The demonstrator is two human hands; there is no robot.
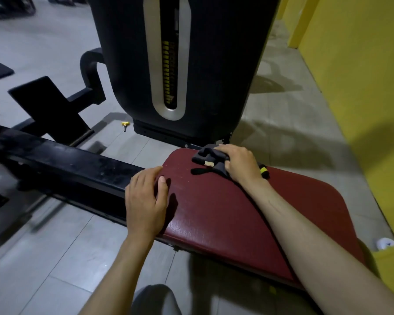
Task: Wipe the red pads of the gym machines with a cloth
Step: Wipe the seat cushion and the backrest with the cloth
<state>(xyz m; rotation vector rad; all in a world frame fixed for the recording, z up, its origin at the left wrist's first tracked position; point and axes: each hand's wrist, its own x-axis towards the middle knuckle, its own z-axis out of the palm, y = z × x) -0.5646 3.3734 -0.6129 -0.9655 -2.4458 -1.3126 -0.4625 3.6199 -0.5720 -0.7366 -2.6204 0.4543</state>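
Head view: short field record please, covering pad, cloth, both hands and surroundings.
pad: red pad, flat, on a black frame
cloth: dark cloth, bunched on the pad's far end
right hand: right hand holds the cloth against the pad
left hand: left hand rests on the pad's left edge, no cloth
surroundings: weight stack housing beyond the pad; yellow pin on the floor

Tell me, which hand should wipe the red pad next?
Probably the right hand: it grips the dark cloth at the far end of the red pad, so it can sweep back over it. The left hand holds nothing and just rests on the pad's left edge.
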